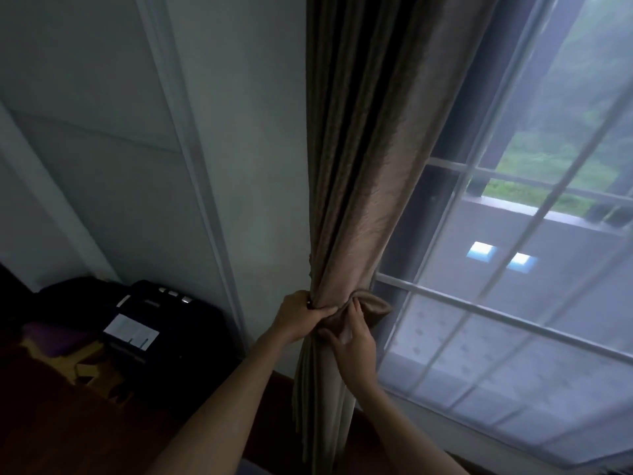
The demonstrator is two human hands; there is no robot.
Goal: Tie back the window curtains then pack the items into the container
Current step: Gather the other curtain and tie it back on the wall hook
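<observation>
A brown curtain (370, 166) hangs gathered into a narrow bunch at the left edge of the window (513, 269). A tie-back band (371, 308) of the same brown fabric wraps the bunch at waist height. My left hand (298, 315) grips the gathered curtain and the band's left end against the wall side. My right hand (349, 341) sits just below and right of it, fingers pinching the band's fold from the front. Below the band the curtain falls loose toward the floor.
A sheer white curtain (513, 354) covers the window panes to the right. A dark open suitcase (164, 323) with a white tag lies on the floor at the left by the pale wall (137, 166). The floor is dark wood.
</observation>
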